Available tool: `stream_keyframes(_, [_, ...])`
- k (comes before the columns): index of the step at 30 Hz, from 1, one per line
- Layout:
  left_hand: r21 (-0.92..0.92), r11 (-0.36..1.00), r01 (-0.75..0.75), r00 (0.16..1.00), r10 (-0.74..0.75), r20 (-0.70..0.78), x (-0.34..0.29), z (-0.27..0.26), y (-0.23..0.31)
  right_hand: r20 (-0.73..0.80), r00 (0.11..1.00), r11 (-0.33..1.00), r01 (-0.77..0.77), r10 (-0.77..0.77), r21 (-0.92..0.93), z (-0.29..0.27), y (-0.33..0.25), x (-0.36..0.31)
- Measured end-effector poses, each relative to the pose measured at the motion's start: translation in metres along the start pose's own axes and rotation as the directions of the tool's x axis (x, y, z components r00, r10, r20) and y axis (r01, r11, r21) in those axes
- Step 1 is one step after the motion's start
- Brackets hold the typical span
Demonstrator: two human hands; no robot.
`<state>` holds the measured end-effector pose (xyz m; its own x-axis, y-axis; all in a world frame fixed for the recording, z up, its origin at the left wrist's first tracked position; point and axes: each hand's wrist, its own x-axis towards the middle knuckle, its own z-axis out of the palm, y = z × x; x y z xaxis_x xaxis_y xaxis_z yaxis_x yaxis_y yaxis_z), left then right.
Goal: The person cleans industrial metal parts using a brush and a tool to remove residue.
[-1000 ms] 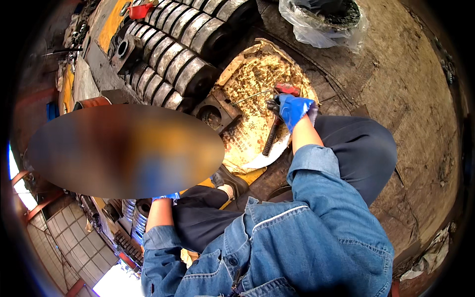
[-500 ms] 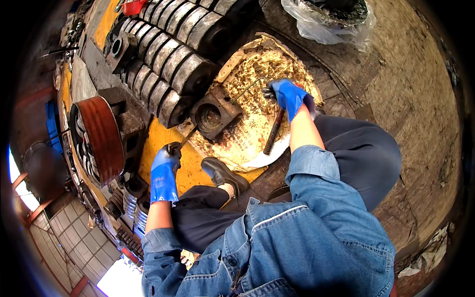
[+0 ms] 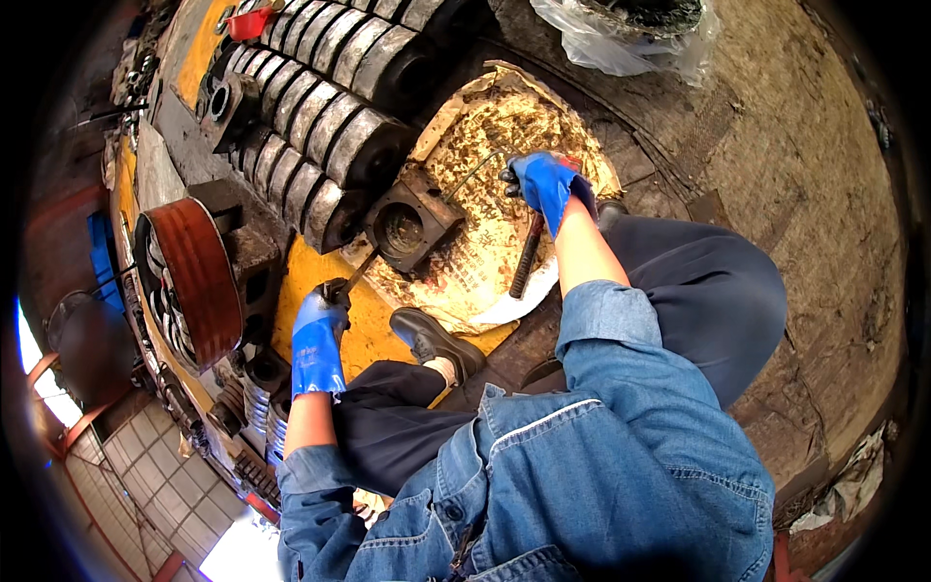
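Note:
A square metal block point(image 3: 419, 215) with a round opening sits on a stained, crumpled sheet point(image 3: 485, 281). My left hand point(image 3: 318, 335), in a blue glove, is closed around a thin flat metal bar point(image 3: 361, 268) whose far end meets the block's near left corner. On the block's other side, a thin rod point(image 3: 472, 179) runs up to my blue-gloved right hand point(image 3: 543, 184). Its fingers are curled, and what they grip is hidden. Beneath that hand and wrist lies a hammer point(image 3: 528, 254) with a dark grip; part of its red head shows.
Rows of ribbed metal cylinders point(image 3: 325, 121) stand behind the block. A reddish-brown drum-shaped part point(image 3: 199, 276) is at left. A plastic-lined container point(image 3: 630, 39) stands at the far right, and a red scoop-like thing point(image 3: 249, 23) at the far left. My shoe point(image 3: 436, 344) rests near the sheet.
The whole view has shifted slightly, so most things appear a little farther left. My right hand has come marginally closer to the block; my left hand keeps its hold on the bar.

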<state>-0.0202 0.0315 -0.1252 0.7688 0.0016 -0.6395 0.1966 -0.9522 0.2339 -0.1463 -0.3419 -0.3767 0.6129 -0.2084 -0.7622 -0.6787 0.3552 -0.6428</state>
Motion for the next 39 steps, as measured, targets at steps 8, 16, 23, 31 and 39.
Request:
stream_keyframes(8, [-0.013, 0.998, -0.06, 0.997, 0.06, 0.056, 0.007, 0.006, 0.026, 0.131, 0.991, 0.916, 0.039, 0.015, -0.399, 0.064, 0.0, -0.045])
stream_keyframes(16, [0.125, 0.983, -0.132, 0.988, 0.12, 0.1, 0.01, 0.004, 0.034, 0.0, 0.943, 0.66, -0.233, 0.333, 0.715, -0.012, 0.073, 0.066])
stream_keyframes(23, [0.31, 0.951, 0.0, 0.998, -0.017, 0.053, 0.018, 0.001, 0.006, 0.258, 0.966, 0.632, 0.193, 0.012, -0.751, 0.062, -0.064, -0.106])
stream_keyframes(31, [0.369, 0.927, -0.061, 0.998, 0.059, 0.017, 0.008, 0.001, 0.019, -0.026, 0.977, 0.815, -0.162, 0.212, 0.556, 0.035, -0.005, -0.052])
stream_keyframes(39, [0.256, 0.957, -0.135, 0.991, 0.126, 0.054, 0.019, 0.005, 0.017, 0.053, 0.986, 0.694, -0.148, 0.157, 0.705, -0.012, 0.035, 0.0])
